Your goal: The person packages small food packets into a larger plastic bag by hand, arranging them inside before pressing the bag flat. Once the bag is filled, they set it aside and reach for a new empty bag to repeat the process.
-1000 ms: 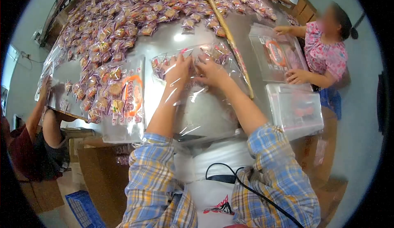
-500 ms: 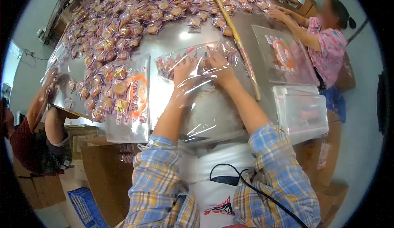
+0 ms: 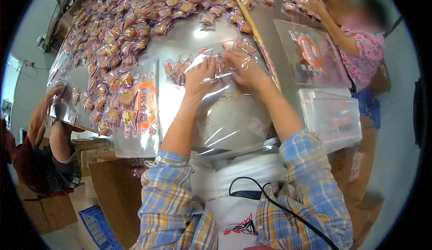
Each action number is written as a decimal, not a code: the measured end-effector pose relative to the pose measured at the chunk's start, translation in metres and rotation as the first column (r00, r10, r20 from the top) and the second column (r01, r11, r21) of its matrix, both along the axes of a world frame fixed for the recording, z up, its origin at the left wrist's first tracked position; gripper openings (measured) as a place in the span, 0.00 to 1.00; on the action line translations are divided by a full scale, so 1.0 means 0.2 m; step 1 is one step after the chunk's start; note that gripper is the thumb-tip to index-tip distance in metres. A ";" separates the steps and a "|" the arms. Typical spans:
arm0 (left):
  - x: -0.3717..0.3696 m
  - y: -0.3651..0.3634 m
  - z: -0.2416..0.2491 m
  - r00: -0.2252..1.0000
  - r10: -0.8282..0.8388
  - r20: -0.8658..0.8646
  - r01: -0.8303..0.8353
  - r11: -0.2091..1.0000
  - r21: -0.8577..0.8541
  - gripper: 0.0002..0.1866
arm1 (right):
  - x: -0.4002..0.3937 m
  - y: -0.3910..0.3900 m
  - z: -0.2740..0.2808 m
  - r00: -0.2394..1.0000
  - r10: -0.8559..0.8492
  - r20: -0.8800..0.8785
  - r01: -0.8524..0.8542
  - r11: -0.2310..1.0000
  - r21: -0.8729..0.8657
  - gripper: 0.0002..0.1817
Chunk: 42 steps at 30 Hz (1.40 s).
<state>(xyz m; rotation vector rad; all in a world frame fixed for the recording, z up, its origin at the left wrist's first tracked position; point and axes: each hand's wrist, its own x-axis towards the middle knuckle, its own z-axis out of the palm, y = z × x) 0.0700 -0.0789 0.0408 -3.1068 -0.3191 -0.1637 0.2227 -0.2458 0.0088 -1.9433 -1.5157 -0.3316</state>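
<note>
Both my hands reach inside a large clear plastic bag [image 3: 234, 124] lying on the metal table. A row of small wrapped snack packets [image 3: 174, 72] sits at its far end. My left hand [image 3: 199, 76] has its fingers stretched forward over the middle packets. My right hand [image 3: 249, 71] is bent inward, fingers and thumb apart, fingertips at the packets right of centre. More packets show beyond the right hand's fingers. Shiny film covers both hands and partly hides the fingertips.
Loose packets [image 3: 135, 7] cover the far table. A wooden stick [image 3: 252, 22] lies to the right. A printed bag [image 3: 146, 106] is on the left, another [image 3: 306, 54] on the right above stacked clear bags [image 3: 330, 119]. Co-workers stand at both sides.
The right hand has turned inward, its fingers now pointing more to the left. The left hand stays over the packets. The whole view has shifted slightly.
</note>
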 end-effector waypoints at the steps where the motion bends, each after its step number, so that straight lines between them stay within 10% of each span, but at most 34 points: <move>1: 0.00 0.00 -0.04 0.993 -0.018 0.116 0.003 0.992 0.124 0.45 | 0.00 0.00 0.01 1.000 -0.007 0.012 0.007 1.000 -0.010 0.27; 10: 0.11 0.01 -0.17 0.937 0.145 0.318 -0.210 0.961 0.180 0.38 | -0.03 0.13 -0.04 0.914 -0.202 0.353 0.247 0.965 -0.088 0.21; 18: 0.18 -0.05 -0.20 0.814 0.136 0.564 -0.226 0.970 0.094 0.27 | 0.03 0.04 0.06 0.956 -0.022 0.292 0.068 0.987 -0.149 0.31; 35: 0.22 0.04 -0.25 0.880 0.141 0.454 -0.228 0.963 0.144 0.28 | -0.05 0.30 -0.16 0.783 -0.531 0.324 0.538 0.840 0.077 0.23; 42: 0.22 0.01 -0.17 0.947 0.243 0.209 -0.285 0.938 0.199 0.35 | -0.14 0.17 -0.12 0.858 -0.414 0.303 0.411 0.908 0.077 0.26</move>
